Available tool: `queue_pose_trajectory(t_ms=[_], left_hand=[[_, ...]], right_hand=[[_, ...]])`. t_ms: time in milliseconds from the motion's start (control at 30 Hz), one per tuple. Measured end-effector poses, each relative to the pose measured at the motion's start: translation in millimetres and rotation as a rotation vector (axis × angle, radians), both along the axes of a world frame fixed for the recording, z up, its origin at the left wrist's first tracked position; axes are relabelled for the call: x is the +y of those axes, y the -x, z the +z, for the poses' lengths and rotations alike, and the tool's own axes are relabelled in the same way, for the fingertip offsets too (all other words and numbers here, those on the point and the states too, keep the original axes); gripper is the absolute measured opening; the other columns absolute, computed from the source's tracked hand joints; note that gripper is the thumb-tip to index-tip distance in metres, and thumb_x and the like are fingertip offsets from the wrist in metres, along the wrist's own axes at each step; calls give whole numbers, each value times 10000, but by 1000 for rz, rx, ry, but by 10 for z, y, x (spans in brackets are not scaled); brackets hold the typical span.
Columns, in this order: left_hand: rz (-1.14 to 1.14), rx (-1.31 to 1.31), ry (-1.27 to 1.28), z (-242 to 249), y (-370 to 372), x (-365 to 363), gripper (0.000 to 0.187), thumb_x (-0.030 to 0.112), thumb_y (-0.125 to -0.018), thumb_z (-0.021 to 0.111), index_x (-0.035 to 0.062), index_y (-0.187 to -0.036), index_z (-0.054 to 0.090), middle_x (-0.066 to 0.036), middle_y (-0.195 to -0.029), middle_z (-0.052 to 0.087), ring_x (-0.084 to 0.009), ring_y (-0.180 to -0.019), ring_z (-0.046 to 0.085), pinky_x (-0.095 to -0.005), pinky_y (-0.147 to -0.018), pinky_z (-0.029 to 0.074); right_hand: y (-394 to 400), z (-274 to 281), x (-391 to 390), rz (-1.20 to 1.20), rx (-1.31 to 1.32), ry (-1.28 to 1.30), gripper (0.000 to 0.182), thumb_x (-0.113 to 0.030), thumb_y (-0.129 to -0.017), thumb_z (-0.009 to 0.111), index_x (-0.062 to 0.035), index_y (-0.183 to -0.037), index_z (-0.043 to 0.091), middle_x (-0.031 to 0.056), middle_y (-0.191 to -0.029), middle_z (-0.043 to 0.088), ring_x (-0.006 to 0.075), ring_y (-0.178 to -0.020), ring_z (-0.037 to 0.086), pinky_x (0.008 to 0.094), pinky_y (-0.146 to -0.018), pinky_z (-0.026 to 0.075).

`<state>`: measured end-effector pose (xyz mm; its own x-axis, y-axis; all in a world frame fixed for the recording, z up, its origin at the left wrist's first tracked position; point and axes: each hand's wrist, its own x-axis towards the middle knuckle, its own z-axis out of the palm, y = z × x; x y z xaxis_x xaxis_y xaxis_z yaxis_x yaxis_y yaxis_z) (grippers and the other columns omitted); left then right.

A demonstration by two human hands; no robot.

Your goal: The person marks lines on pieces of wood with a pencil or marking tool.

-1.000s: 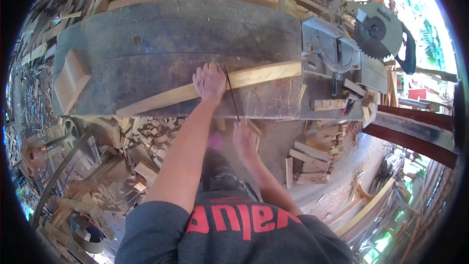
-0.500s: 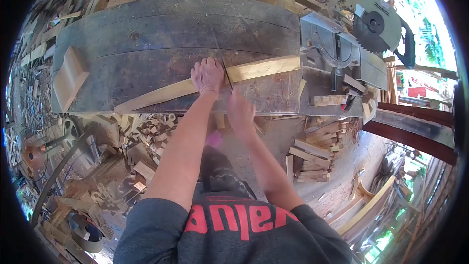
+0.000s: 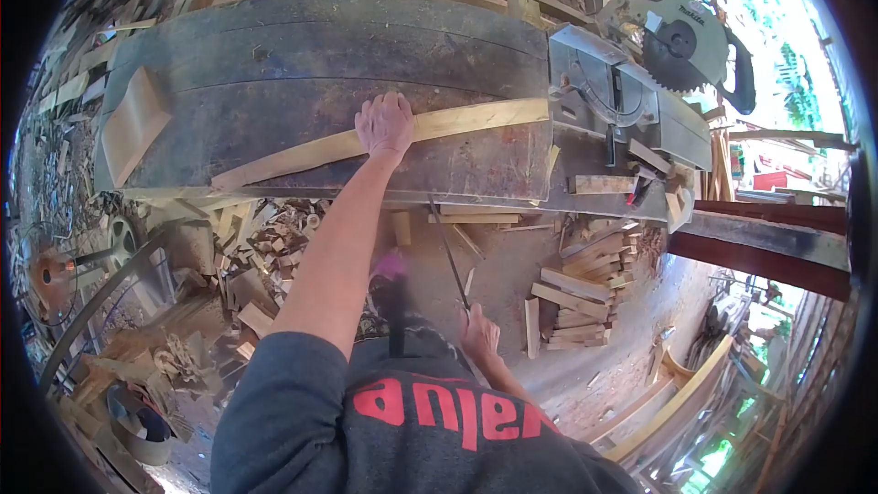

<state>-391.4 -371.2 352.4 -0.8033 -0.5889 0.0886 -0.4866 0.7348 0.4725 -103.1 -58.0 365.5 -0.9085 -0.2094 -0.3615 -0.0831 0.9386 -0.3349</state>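
Observation:
A long, slightly curved strip of pale wood (image 3: pixel 480 119) lies slantwise along the front of a dark, worn workbench (image 3: pixel 302 46). My left hand (image 3: pixel 385 125) presses over the strip's middle, its fingers bent across the far edge. Off the bench, low and close to my body, my right hand (image 3: pixel 479 334) is closed around the near end of a long, thin, dark blade-like tool (image 3: pixel 450 252). The tool points up toward the bench's front edge, apart from the strip. Seen edge-on, its exact kind is unclear.
A thick shaped wood block (image 3: pixel 135 126) rests at the bench's left end. To the right stands a miter saw (image 3: pixel 681 46), with offcuts (image 3: pixel 604 185) beside its base. Stacked wood pieces (image 3: pixel 576 306) and a heap of scraps (image 3: pixel 283 242) lie on the floor below.
My right hand has drawn back toward my body and down off the bench, taking the dark tool away from the strip. My left hand stays on the strip. The view has shifted slightly.

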Motion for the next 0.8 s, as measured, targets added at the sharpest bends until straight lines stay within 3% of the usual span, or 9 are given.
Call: queue_pose_trajectory(t_ms=[100, 167, 333, 533, 700, 800], left_hand=[[-75, 15, -6, 40, -77, -48, 305, 365, -931, 483, 126, -919, 671, -70, -940, 660, -287, -955, 592, -445, -827, 439], [-257, 7, -8, 86, -158, -99, 324, 419, -933, 486, 143, -981, 650, -97, -1027, 614, -311, -1029, 551, -470, -868, 417], [-381, -78, -12, 152, -344, -107, 401, 488, -900, 527, 172, -1120, 639, -112, -1179, 529, -323, -1140, 464, -492, -946, 359], [-465, -112, 127, 113, -610, -244, 517, 526, -860, 590, 213, -1272, 584, -89, -1251, 494, -300, -1189, 429, -482, -980, 321], [-452, -85, 217, 91, -972, -485, 564, 456, -885, 613, 259, -1385, 442, -90, -1290, 471, -302, -1208, 421, -465, -998, 308], [-371, 43, 361, 21, -1326, -752, 553, 446, -890, 605, 244, -1381, 449, -98, -1335, 455, -311, -1227, 414, -478, -1000, 300]], right_hand=[[-140, -124, 185, 10, 71, 13, 197, -248, -941, 524, -58, -946, 472, 205, -619, 602, 417, -576, 613, 531, -512, 458], [-194, -188, 271, -28, 122, 54, 196, -245, -942, 519, -55, -944, 469, 211, -619, 600, 424, -579, 610, 541, -522, 459], [-528, -201, 421, -235, 157, 102, 201, -250, -946, 509, -55, -939, 463, 235, -633, 597, 453, -613, 606, 561, -559, 456], [-1180, -360, 657, -542, 24, 114, 235, -292, -958, 484, -58, -947, 464, 273, -763, 624, 491, -738, 607, 579, -626, 443], [-1766, -603, 847, -622, -193, -42, 316, -360, -936, 498, -50, -986, 530, 285, -901, 642, 490, -872, 612, 571, -754, 464], [-2060, -732, 929, -617, -343, -99, 379, -392, -918, 507, -33, -1018, 574, 295, -979, 638, 483, -956, 605, 554, -837, 464]])
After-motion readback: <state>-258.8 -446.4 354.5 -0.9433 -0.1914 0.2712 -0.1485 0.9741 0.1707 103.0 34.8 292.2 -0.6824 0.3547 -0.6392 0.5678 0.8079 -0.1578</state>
